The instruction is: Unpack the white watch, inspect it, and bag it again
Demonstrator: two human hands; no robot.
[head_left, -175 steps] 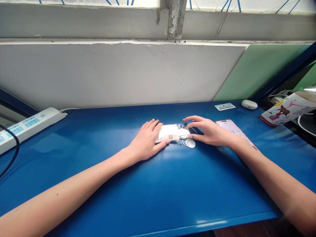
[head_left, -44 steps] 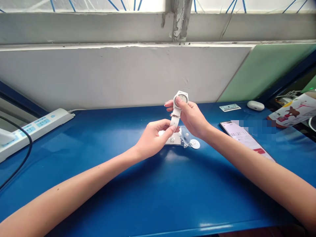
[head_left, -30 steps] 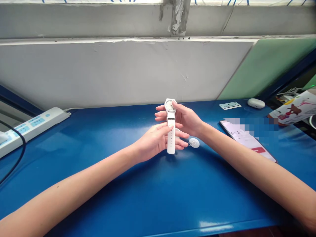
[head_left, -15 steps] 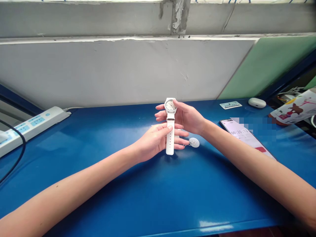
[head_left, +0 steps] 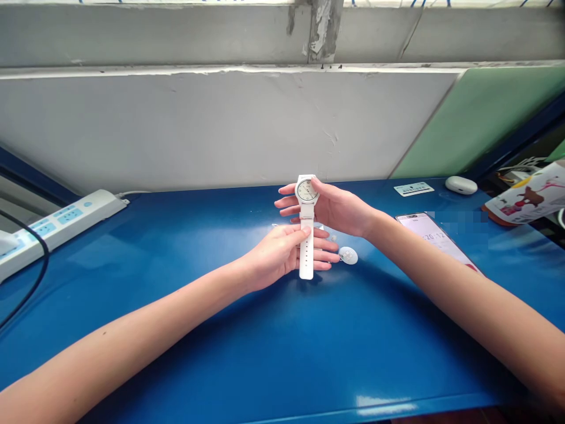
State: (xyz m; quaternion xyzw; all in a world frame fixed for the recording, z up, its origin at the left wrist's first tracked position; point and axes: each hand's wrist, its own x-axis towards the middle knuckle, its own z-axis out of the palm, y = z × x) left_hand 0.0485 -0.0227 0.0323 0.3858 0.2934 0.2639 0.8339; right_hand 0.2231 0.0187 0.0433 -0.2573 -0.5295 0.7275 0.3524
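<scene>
A white wristwatch (head_left: 306,224) hangs upright above the blue table (head_left: 265,347), dial facing me. My right hand (head_left: 338,207) pinches the round watch case at the top, thumb on the dial. My left hand (head_left: 282,253) lies behind the lower strap, palm up, thumb pressing the strap against its fingers. A small round white tag (head_left: 348,255) lies on the table just right of my left fingertips. The packaging under my hands is mostly hidden.
A phone (head_left: 435,238) with a lit screen lies to the right. Behind it are a white label card (head_left: 414,189) and a white earbud case (head_left: 461,185). A printed pouch (head_left: 527,199) sits far right. A white power strip (head_left: 53,222) with a black cable runs along the left.
Both hands left the flat white packet on the table and raised the white watch out of it. In the last second the watch stays upright, almost still.
</scene>
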